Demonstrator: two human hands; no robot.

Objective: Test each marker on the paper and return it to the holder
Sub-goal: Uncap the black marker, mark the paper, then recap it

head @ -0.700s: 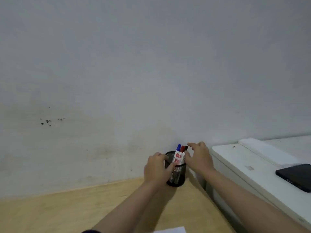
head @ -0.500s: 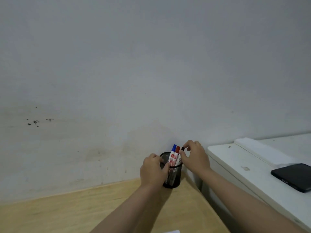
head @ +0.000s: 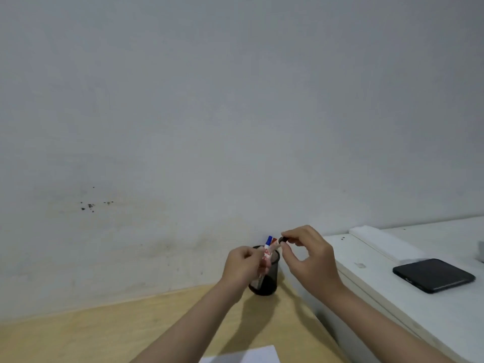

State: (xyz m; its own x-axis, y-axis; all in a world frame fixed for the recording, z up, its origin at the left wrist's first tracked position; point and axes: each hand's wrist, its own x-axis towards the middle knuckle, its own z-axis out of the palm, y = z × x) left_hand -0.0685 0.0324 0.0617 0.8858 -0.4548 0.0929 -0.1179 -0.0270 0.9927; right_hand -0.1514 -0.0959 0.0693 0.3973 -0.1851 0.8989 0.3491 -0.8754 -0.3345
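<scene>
Our right hand has lifted, now pinching the black-capped marker from the holder at the tabletop's far right corner, while our left hand clamps another marker, so testing can begin.

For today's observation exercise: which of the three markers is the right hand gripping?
The black-capped marker, pinched at its cap by the right hand. The blue-capped marker and red-capped marker beside it go ungripped.

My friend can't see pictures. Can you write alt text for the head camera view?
Two bare hands reach a black mesh holder on a wooden desk: the right hand pinches a black-capped marker, the left hand touches the other markers. A dark phone lies on a white table at right.
</scene>
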